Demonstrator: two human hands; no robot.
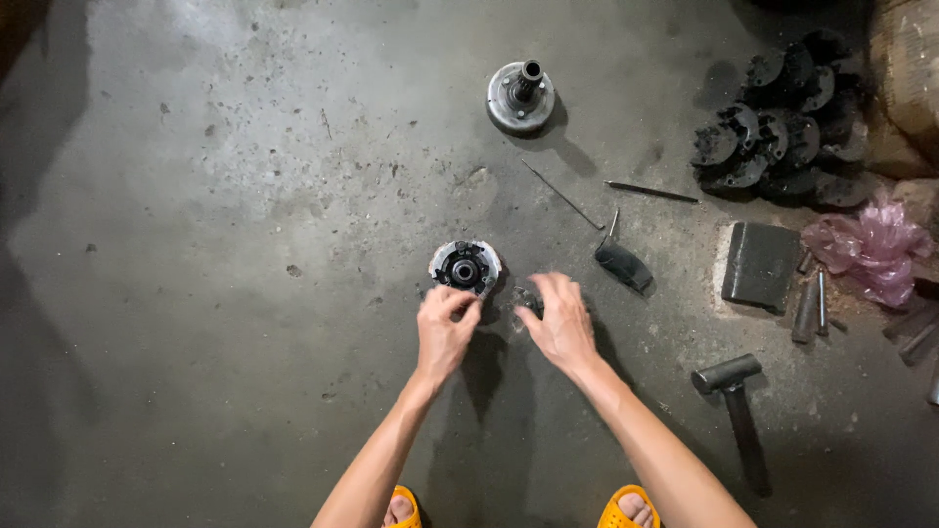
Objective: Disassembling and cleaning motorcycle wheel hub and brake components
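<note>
Item 1: left hand (445,332); fingers curled together, the tips bunched at the near rim of a round metal hub (466,267) that lies flat on the concrete floor (225,293); whether a small part is pinched between the tips cannot be told.

Item 2: right hand (560,323); fingers spread apart and bent downward over a small dark part (525,299) just left of the fingertips; it is hovered over or lightly touched, not clasped; the hub sits just beyond and left of these fingers.

Item 3: 1 drum with an upright shaft (521,96), set well beyond both sets of fingers, apparently put aside.

Item 4: thin rod (562,195) and dark pin (650,192), laid beyond the right fingers; a black-handled tool (623,262) is placed just right of them, seemingly within easy reach.

Item 5: hammer (736,391), flat dark block (760,264) and short steel cylinders (812,303), kept further right.

Item 6: stack of dark toothed discs (773,137), far right; pink plastic bag (871,249) beside it, crumpled, contents not visible; no other container is seen.
</note>
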